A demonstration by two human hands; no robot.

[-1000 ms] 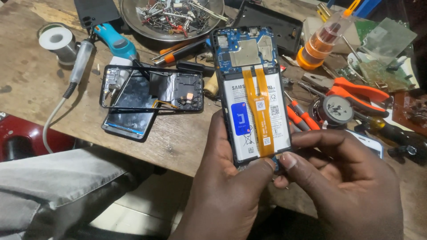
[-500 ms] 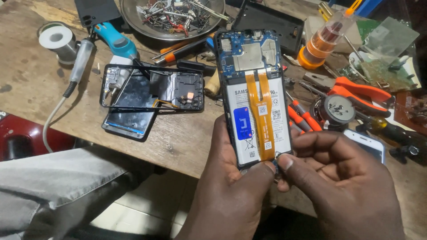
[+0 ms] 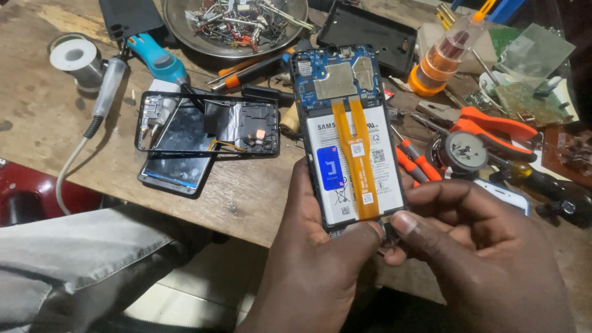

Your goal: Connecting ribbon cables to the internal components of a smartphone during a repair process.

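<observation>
An opened phone (image 3: 348,132) with its back cover off shows a blue circuit board, a white battery and two orange flex cables. My left hand (image 3: 311,259) grips its lower left edge, thumb pressed on the bottom end. My right hand (image 3: 484,253) pinches the phone's bottom edge from the right, thumb tip next to the left thumb. The phone is held upright above the wooden bench (image 3: 246,197).
A black phone frame (image 3: 209,126) lies on another phone (image 3: 176,169) at the left. A metal bowl of parts (image 3: 237,24), a blue soldering iron (image 3: 154,58), solder spool (image 3: 77,58), screwdrivers (image 3: 413,161), orange pliers (image 3: 493,126) and an orange bottle (image 3: 441,61) crowd the bench. My grey trouser leg (image 3: 80,259) is lower left.
The phone has shifted slightly with both hands. My right thumb and fingers have closed in tighter on its bottom edge.
</observation>
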